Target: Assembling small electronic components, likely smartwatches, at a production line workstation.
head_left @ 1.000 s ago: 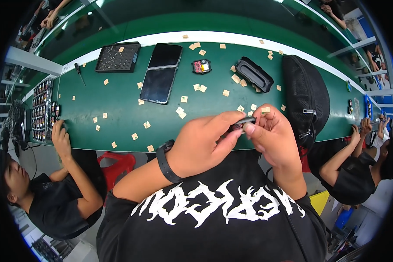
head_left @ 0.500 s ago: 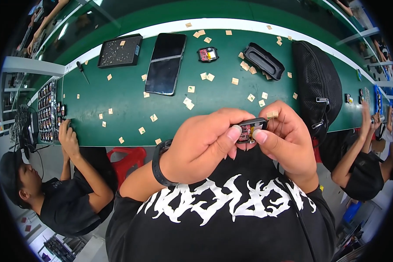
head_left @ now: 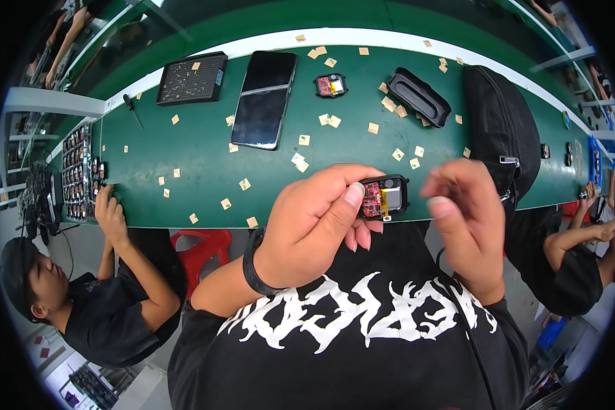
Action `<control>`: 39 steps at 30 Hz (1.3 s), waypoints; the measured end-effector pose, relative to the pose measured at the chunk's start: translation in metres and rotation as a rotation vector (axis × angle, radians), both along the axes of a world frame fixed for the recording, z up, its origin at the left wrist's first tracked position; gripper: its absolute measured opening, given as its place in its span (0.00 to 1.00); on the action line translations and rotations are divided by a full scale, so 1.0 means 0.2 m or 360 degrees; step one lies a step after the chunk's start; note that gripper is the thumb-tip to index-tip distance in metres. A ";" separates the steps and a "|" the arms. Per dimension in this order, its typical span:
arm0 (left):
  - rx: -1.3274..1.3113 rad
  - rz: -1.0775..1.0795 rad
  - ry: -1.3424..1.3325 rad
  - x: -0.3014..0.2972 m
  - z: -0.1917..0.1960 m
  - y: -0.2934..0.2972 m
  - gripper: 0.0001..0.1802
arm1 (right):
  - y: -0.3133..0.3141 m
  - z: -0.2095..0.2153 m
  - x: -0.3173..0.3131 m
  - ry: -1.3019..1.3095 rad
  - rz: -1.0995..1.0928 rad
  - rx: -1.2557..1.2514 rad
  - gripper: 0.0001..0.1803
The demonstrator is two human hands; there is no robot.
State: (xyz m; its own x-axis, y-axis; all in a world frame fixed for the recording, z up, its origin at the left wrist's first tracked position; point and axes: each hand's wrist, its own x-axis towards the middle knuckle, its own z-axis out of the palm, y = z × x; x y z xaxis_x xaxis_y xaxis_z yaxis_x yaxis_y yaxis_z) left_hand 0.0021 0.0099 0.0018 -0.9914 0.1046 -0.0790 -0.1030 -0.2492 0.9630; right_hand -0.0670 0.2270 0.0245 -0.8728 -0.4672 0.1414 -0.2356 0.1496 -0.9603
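Observation:
My left hand [head_left: 314, 229] is closed round an opened smartwatch case [head_left: 404, 188], its thumb pressing the left edge. Inside the black frame show a red circuit board [head_left: 372, 198], a yellow strip and a silvery block. Off to the case's right, my right hand [head_left: 468, 219] is lifted away from it, thumb and fingers apart. Motion blurs those fingertips, and I cannot make out whether a small scrap clings there. Farther back on the green table lies a second opened watch case [head_left: 331, 85], also with a red board.
Small tan paper squares [head_left: 373, 128] lie scattered over the table. Behind them are a black parts tray [head_left: 191, 78], a phone [head_left: 263, 102], an oblong black tray [head_left: 420, 99] and a black mesh bag [head_left: 502, 123]. A screwdriver [head_left: 131, 109] lies left; co-workers sit either side.
My right hand has let go of the watch case and moved right. The case now faces up more fully in my left hand. The tan square seen at my right fingers is no longer distinct.

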 end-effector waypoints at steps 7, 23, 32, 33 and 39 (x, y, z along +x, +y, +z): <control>-0.0175 -0.0024 -0.0028 0.00 0.05 0.00 0.20 | 0.10 0.13 -0.04 0.1159 0.0575 0.0726 0.20; -0.0473 0.0012 0.0191 0.00 0.08 0.01 0.19 | 0.02 0.09 -0.05 0.1541 0.0445 0.0620 0.15; -0.0448 0.0014 0.0233 -0.01 0.06 0.03 0.18 | -0.01 0.07 -0.06 0.1486 0.0588 0.0497 0.17; -0.0448 0.0014 0.0229 -0.01 0.05 0.03 0.18 | -0.01 0.07 -0.06 0.1487 0.0616 0.0491 0.18; -0.0493 0.0010 0.0289 -0.02 0.05 0.03 0.17 | 0.00 0.06 -0.08 0.1536 0.0645 0.0455 0.17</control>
